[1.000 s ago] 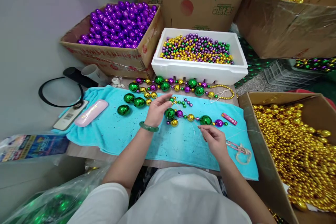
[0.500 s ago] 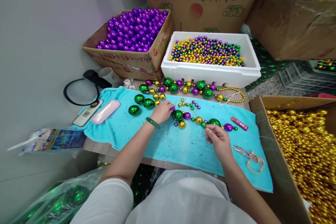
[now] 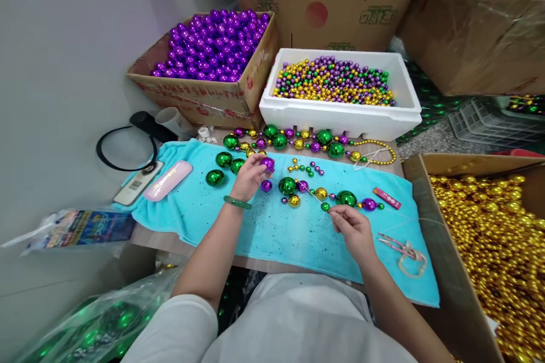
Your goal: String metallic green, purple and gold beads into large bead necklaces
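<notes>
My left hand (image 3: 249,177), with a green bangle (image 3: 237,202) at the wrist, pinches a shiny purple bead (image 3: 267,164) above the turquoise towel (image 3: 281,232). Just below it lies another purple bead (image 3: 266,186). Between its thumb and fingers my right hand (image 3: 352,228) grips a long thin needle (image 3: 314,196) that points up and left. A small green bead (image 3: 325,207) sits on the needle at my right fingertips. Beyond that hand lies a row of beads with a large green bead (image 3: 346,198). Loose small beads (image 3: 307,169) lie farther back.
Behind the towel stand a carton of purple balls (image 3: 238,91) and a white foam box (image 3: 340,116). A finished-looking bead string (image 3: 335,150) lies before them. Scissors (image 3: 398,245) rest at right, beside a carton of gold beads (image 3: 443,261). A phone (image 3: 138,184) and pink case (image 3: 168,180) are left.
My left hand has lifted a purple bead off the towel and drawn slightly left and up. My right hand stays nearly in place, and the needle shows more clearly.
</notes>
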Demonstrator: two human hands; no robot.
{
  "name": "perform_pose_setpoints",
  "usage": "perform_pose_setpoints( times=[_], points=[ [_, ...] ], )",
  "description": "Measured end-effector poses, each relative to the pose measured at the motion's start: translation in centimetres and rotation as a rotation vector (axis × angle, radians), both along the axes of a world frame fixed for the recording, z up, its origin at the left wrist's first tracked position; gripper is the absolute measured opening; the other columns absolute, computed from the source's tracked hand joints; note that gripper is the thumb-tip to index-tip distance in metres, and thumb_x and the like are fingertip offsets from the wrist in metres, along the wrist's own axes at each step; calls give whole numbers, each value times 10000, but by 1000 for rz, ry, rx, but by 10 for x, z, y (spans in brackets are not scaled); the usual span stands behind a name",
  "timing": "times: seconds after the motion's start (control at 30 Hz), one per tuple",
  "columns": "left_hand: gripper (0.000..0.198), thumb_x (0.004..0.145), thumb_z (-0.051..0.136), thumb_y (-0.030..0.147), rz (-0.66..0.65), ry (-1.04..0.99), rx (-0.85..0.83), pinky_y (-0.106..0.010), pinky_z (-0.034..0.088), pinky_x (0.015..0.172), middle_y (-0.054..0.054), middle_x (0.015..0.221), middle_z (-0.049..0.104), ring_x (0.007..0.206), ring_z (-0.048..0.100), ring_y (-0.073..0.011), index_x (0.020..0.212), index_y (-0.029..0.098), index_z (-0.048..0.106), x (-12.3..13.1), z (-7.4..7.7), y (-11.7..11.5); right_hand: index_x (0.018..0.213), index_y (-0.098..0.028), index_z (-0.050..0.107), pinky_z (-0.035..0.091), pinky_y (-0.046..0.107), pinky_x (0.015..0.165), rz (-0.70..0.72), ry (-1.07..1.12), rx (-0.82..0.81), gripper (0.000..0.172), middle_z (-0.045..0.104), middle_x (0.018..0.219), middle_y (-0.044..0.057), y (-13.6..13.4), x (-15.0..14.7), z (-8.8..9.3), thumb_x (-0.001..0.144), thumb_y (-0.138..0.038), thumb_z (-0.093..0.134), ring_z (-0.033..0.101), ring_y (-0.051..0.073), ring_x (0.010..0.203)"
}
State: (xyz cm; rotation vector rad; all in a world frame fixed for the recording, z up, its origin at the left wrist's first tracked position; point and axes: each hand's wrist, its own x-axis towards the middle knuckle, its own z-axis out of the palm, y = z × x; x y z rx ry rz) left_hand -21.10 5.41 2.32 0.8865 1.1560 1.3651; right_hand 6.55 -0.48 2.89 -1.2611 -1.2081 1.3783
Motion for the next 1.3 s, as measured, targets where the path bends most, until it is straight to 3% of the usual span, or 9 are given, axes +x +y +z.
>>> perform_pose_setpoints(
  times=[0.1,0.2,0.53,0.9,1.3],
  points=[
    [327,703,633,269,-33,-354,-50,-250,503,624,-58,994,661,720,616,-127,1013,197,555,3,14,-8,723,-168,659,330,217,432,13,-25,10,179,474,497,-37,-2,-1,2,715,-346,665,409,84,455],
    [309,717,608,255,-7,-459,-59,-235,509,643,-56,961,666,723,618,-116,1016,185,578,9,21,-12,707,-168,655,325,220,432,28,-46,24,180,467,495,-36,-3,-2,5,717,-348,657,404,85,455],
    [322,751,574,315,-30,-352,-50,-282,518,688,-65,1025,652,750,614,-127,1052,204,566,18,19,-17,688,-173,649,313,228,427,36,-87,30,214,451,484,-33,-3,-4,6,718,-384,648,384,90,455],
    [392,664,740,237,-129,-367,-33,-274,523,697,-18,1002,658,780,645,-132,1009,219,556,42,21,-28,724,-173,654,337,228,448,24,-57,36,204,482,520,-31,-1,-4,-8,737,-377,656,410,92,474],
    [391,665,764,248,-177,-340,-43,-275,526,704,-22,1004,662,779,654,-134,1006,218,575,41,23,-29,693,-186,636,341,233,434,42,-32,0,242,477,491,-34,3,-3,-6,705,-427,656,403,93,449]
  ],
)
